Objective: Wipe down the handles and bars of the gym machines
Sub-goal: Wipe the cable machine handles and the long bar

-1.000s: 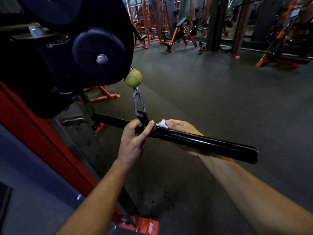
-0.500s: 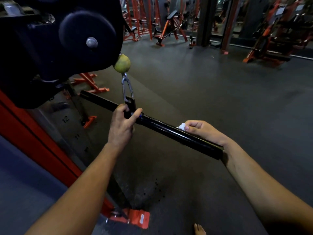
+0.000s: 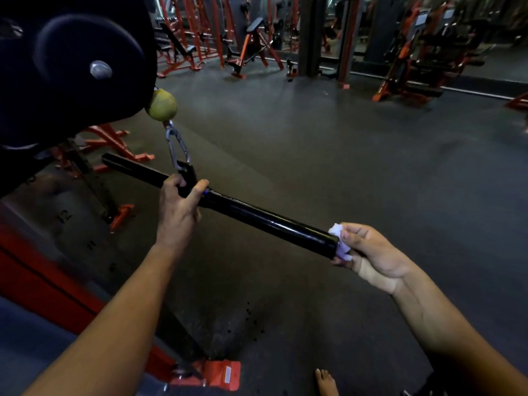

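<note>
Black pulley housing [image 3: 71, 67] is seen at upper left, with a yellow-green ball [image 3: 161, 104] under it and a metal carabiner [image 3: 177, 148] hung below, clipped to the black bar [image 3: 257, 217]. The bar is held slanting from upper left down to the right, above the grey floor [image 3: 343, 167]. Left hand [image 3: 178, 208] is wrapped round the bar's middle by the clip. At the bar's right end a white cloth [image 3: 338, 238] is pinched by the right hand [image 3: 371, 255], pressed on the end cap. A bare foot [image 3: 325, 382] is seen at bottom. Orange machines [image 3: 251, 44] are lined along the back.
</note>
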A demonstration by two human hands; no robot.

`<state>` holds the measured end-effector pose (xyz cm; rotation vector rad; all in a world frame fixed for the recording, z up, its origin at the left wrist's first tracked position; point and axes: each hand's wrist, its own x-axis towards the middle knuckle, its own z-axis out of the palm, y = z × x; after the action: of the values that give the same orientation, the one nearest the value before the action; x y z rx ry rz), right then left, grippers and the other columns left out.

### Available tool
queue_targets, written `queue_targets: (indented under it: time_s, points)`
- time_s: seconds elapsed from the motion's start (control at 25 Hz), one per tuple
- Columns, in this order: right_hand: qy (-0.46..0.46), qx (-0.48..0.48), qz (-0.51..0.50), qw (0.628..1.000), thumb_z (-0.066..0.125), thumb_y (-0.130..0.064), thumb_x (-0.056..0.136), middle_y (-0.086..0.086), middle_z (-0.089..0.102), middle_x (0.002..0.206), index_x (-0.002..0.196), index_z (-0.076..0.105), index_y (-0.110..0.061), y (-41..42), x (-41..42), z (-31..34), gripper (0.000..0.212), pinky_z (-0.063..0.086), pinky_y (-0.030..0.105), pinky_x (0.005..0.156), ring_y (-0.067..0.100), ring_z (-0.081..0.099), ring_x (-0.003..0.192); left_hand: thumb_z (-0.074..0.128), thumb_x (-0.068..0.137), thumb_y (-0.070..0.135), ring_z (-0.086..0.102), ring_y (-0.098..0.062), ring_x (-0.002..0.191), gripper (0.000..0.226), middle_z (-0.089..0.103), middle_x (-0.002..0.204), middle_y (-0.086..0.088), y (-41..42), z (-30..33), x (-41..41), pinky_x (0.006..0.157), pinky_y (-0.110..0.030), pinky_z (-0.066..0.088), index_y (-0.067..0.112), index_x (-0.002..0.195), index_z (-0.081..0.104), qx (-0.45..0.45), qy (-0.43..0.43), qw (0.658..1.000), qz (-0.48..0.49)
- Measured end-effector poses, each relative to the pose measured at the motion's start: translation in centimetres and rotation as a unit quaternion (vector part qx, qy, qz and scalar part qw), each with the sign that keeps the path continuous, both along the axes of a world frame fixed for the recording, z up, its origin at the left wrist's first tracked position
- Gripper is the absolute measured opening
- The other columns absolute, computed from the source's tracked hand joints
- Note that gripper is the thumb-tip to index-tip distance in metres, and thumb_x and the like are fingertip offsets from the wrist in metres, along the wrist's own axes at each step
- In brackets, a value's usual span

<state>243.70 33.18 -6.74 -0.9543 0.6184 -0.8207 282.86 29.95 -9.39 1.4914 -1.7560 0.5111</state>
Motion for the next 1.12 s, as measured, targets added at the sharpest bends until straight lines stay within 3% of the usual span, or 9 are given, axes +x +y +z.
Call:
queue_targets:
  time_s: [0.2, 0.4, 0.52, 0.6, 0.68, 0.76, 0.84, 1.0, 1.12]
  points:
    - [-0.026, 0.119, -0.070, 0.990, 0.062, -0.023, 0.087, 0.013, 0.060, 0.067, 0.109, 0.061, 0.002, 1.8, 2.5, 0.4, 0.033, 0.061, 0.027, 0.057, 0.016, 0.065, 0.054, 0.063, 0.068, -0.020, 0.042, -0.044, 0.118, 0.081, 0.027, 0.133, -0.009, 0.4, 0.1, -0.4, 0.098, -0.054, 0.047, 0.025, 0.135, 0.055, 0.045, 0.051, 0.998, -0.014]
    - [0.020, 0.088, -0.087, 0.992, 0.062, -0.021, 0.086, 0.013, 0.067, 0.072, 0.096, 0.061, 0.001, 1.6, 1.1, 2.0, 0.024, 0.062, 0.027, 0.058, 0.019, 0.070, 0.060, 0.064, 0.067, -0.022, 0.046, -0.044, 0.118, 0.079, 0.030, 0.133, -0.017, 0.9, 0.6, -0.5, 0.101, -0.053, 0.046, 0.020, 0.133, 0.054, 0.038, 0.015, 0.999, 0.012]
    - [0.066, -0.021, -0.151, 0.986, 0.068, -0.021, 0.086, 0.008, 0.073, 0.086, 0.097, 0.067, -0.003, 0.9, 0.6, 2.6, 0.021, 0.059, 0.026, 0.064, 0.016, 0.068, 0.073, 0.070, 0.095, 0.033, 0.051, -0.005, 0.104, 0.053, 0.045, 0.118, 0.013, 0.8, 0.3, -1.2, 0.097, -0.038, 0.046, 0.009, 0.137, 0.050, 0.058, 0.003, 0.996, 0.072]
    - [0.144, -0.162, -0.198, 0.956, 0.074, -0.017, 0.086, -0.001, 0.075, 0.086, 0.090, 0.073, -0.010, 0.7, 0.5, 3.3, 0.008, 0.054, 0.022, 0.070, 0.011, 0.066, 0.078, 0.054, 0.096, 0.065, 0.048, 0.004, 0.095, 0.072, 0.040, 0.107, 0.026, 0.8, 0.7, -1.6, 0.094, -0.031, 0.044, 0.006, 0.136, 0.049, 0.054, 0.016, 0.995, 0.078]
    - [0.250, -0.363, -0.187, 0.878, 0.078, -0.014, 0.088, -0.007, 0.075, 0.090, 0.088, 0.076, -0.015, 0.6, 0.6, 4.1, 0.002, 0.050, 0.018, 0.077, 0.006, 0.068, 0.085, 0.056, 0.096, 0.051, 0.050, -0.010, 0.106, 0.057, 0.042, 0.112, 0.020, 0.9, 1.0, -1.9, 0.098, -0.035, 0.043, 0.009, 0.133, 0.056, 0.053, 0.065, 0.994, 0.075]
    - [0.328, -0.537, -0.161, 0.760, 0.078, -0.017, 0.089, -0.005, 0.068, 0.098, 0.095, 0.076, -0.016, 0.3, 0.4, 3.9, 0.007, 0.049, 0.022, 0.082, 0.012, 0.067, 0.094, 0.072, 0.081, 0.016, 0.046, -0.037, 0.115, 0.048, 0.045, 0.124, -0.008, 0.8, 1.3, -2.3, 0.098, -0.048, 0.045, 0.013, 0.128, 0.061, 0.051, 0.050, 0.993, 0.095]
    - [0.347, -0.599, -0.159, 0.704, 0.077, -0.014, 0.090, -0.002, 0.062, 0.104, 0.099, 0.074, -0.014, -0.4, -0.4, 3.4, 0.010, 0.052, 0.028, 0.083, 0.015, 0.065, 0.098, 0.074, 0.067, -0.004, 0.045, -0.046, 0.113, 0.061, 0.040, 0.126, -0.026, 0.9, 1.4, -2.7, 0.096, -0.052, 0.044, 0.015, 0.124, 0.062, 0.042, 0.059, 0.993, 0.098]
    - [0.343, -0.570, -0.198, 0.720, 0.078, -0.008, 0.085, -0.003, 0.060, 0.097, 0.092, 0.070, -0.015, -1.7, -1.9, 3.6, 0.012, 0.052, 0.032, 0.073, 0.014, 0.064, 0.087, 0.069, 0.066, -0.011, 0.043, -0.047, 0.115, 0.062, 0.040, 0.124, -0.032, 0.5, 0.9, -3.7, 0.100, -0.051, 0.041, 0.013, 0.122, 0.063, 0.007, 0.098, 0.990, 0.101]
    - [0.344, -0.524, -0.216, 0.748, 0.080, -0.009, 0.082, -0.006, 0.063, 0.090, 0.088, 0.068, -0.016, -3.3, -2.9, 3.3, 0.015, 0.044, 0.020, 0.068, 0.011, 0.062, 0.080, 0.066, 0.068, -0.013, 0.042, -0.051, 0.122, 0.067, 0.039, 0.127, -0.027, 0.2, 0.2, -4.0, 0.107, -0.054, 0.040, 0.015, 0.129, 0.060, -0.017, 0.099, 0.989, 0.108]
